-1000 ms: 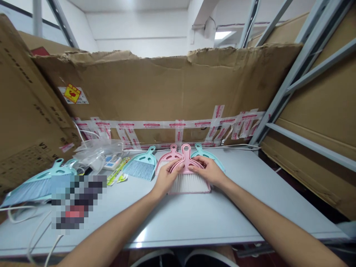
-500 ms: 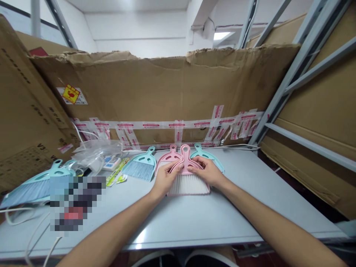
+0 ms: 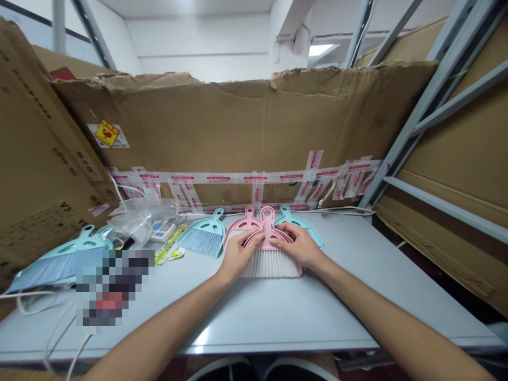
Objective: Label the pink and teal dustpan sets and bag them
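— What's on the table [image 3: 254, 317]?

— A dustpan set [image 3: 270, 263] between the left hand [image 3: 238, 255] and right hand [image 3: 300, 246], with two more sets [image 3: 248, 219] [image 3: 296, 225] just behind it.

— And further left?

— Another set [image 3: 201, 242], then a plastic bag [image 3: 138, 222].

— Behind everything?

— Taped cardboard [image 3: 238, 127].

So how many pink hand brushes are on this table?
2. One pink hand brush lies under the left hand and right hand, bristles toward the person. The other pink hand brush sits behind it, partly covered. A blurred patch could hide more.
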`<state>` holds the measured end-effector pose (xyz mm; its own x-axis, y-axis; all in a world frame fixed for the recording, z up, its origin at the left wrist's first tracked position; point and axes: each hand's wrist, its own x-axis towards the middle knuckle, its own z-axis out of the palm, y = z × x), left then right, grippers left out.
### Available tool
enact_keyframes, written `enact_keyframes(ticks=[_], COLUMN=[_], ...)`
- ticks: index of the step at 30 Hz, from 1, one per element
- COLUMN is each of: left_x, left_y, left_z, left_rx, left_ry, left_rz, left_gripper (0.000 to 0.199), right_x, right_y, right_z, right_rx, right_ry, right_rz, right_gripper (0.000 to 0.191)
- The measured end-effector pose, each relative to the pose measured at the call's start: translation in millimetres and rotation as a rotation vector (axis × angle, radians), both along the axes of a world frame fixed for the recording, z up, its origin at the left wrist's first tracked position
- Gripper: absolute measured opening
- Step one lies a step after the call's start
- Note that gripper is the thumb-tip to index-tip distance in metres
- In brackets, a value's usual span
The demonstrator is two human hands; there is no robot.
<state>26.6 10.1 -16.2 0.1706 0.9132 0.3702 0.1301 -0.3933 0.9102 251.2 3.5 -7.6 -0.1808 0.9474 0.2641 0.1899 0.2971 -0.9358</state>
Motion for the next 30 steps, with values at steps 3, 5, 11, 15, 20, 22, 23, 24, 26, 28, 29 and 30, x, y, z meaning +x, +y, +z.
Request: enact_keyframes(ticks=[3, 5, 11, 15, 20, 22, 23, 24, 26, 28, 29, 30], left_x=[0, 0, 0, 0, 3, 5, 5, 6, 6, 5, 5, 5], left_y=[1, 2, 3, 3, 2, 2, 2, 2, 2, 3, 3, 3], left_z=[-1.6, -2.2, -3.9, -3.0, -1.7, -4.0, -5.4, -6.8, -9.1, -10.6, -11.4, -12.1], left_rx=[0.006, 0.003, -0.008, -0.012, -0.024, -0.075, -0.116, -0.157, -0.211, -0.214, -0.210, -0.208], left_ry=[0.014, 0.014, 0.018, 0.002, 0.005, -0.026, -0.051, -0.076, -0.117, -0.126, -0.121, -0.112], left_rz=[0.011, 0.009, 0.017, 0.016, -0.125, -0.168, -0.195, -0.222, -0.256, -0.256, -0.249, -0.245], left_gripper=[0.042, 0.043, 0.044, 0.044, 0.052, 0.061, 0.066, 0.069, 0.071, 0.067, 0.066, 0.064], right_x=[0, 0, 0, 1, 17, 37, 51, 68, 106, 148, 168, 186], right_y=[1, 2, 3, 5, 21, 29, 32, 35, 39, 42, 43, 45], right_z=[-1.2, -2.2, -2.1, -3.5, 1.0, 9.3, 14.3, 19.1, 26.2, 26.8, 24.5, 20.8], right_rx=[0.002, 0.003, 0.010, 0.044, 0.000, -0.026, -0.036, -0.045, -0.066, -0.070, -0.077, -0.093], right_ry=[0.005, 0.006, -0.030, -0.070, -0.044, -0.050, -0.066, -0.087, -0.165, -0.272, -0.321, -0.376], right_rz=[-0.019, -0.035, -0.036, -0.051, -0.005, -0.061, -0.105, -0.152, -0.203, -0.247, -0.263, -0.290], right_gripper=[0.044, 0.046, 0.049, 0.047, 0.049, 0.054, 0.056, 0.058, 0.060, 0.062, 0.061, 0.059])
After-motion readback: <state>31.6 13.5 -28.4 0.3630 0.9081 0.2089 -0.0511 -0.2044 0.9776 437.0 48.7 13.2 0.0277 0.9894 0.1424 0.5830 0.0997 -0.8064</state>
